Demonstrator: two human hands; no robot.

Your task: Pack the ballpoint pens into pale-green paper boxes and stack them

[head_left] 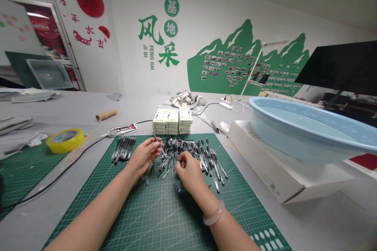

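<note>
A pale blue plastic basin (pixel 309 129) sits at three o'clock on a white cardboard box (pixel 282 172). On the green gridded cutting mat (pixel 165 211), at twelve o'clock, lies a loose heap of black-capped pens (pixel 200 155). The left hand (pixel 144 157) pinches a slim clear pen barrel (pixel 159 145); the right hand (pixel 190 172) is curled shut over small parts, which I cannot make out.

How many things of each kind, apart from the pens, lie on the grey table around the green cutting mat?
Yellow tape roll: 1
Cardboard tube: 1
Glue tube: 1
Stacks of small white boxes: 3
Light blue plastic basin: 1
Flat white carton: 1
Total: 8
</note>
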